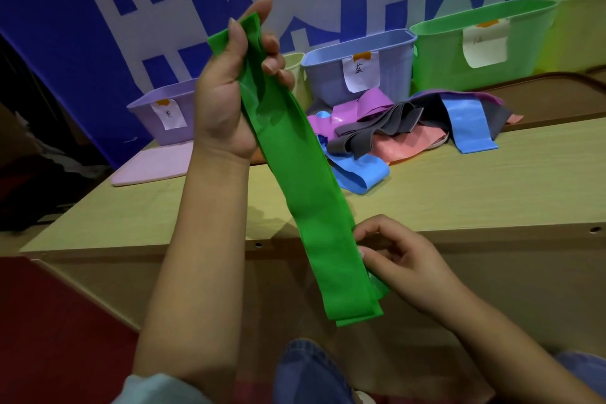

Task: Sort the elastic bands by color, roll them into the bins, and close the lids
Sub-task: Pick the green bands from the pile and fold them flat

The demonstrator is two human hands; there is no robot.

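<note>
- Left hand [229, 92] raised, fingers and thumb curled round the top end of the green band [295, 180], gripping it tight.
- Green band hanging flat and doubled from that grip, slanting down and to the right, lower end free in front of the table edge.
- Right hand [400, 266] at the band's lower right edge, well below the left grip, fingertips [362, 252] pinching the edge; curled, narrow hold.
- Beyond the upper grip, on the wooden table [459, 180]: loose pile of bands [410, 128] in blue, purple, grey and salmon, tangled and overlapping.
- Behind the pile, row of open bins with paper labels: purple bin [154, 118] left of the upper grip and partly hidden by it, blue bin [360, 72] just right of it, green bin [485, 46] farther right, pale yellow-green bin [577, 26] at the far right.
- Pink lid [154, 164] lying flat on the table in front of the purple bin, left of the left wrist.
- Blue banner [82, 43] with white lettering behind the bins.
</note>
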